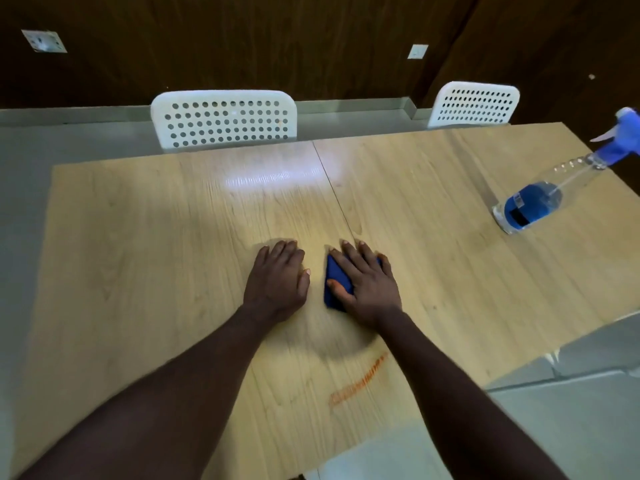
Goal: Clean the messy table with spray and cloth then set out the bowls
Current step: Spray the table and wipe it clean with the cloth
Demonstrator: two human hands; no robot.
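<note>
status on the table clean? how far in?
Done: spray bottle is set down on the table's far right, so spraying looks finished for now. In hand: right hand presses the blue cloth flat on the wood; left hand rests flat beside it, empty. Left: an orange-red streak sits near the front edge, and no bowls are in view.

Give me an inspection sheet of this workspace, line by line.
Surface: wooden table, orange smear near the front edge.
Job's things: blue cloth flat on the table; spray bottle standing far right; no bowls seen.
Clutter: nothing seen.
Grippers: right hand pressed flat on the cloth; left hand flat on the bare table beside it.
Cables: nothing seen.
Surroundings: two white chairs behind the table, dark wooden wall.
</note>
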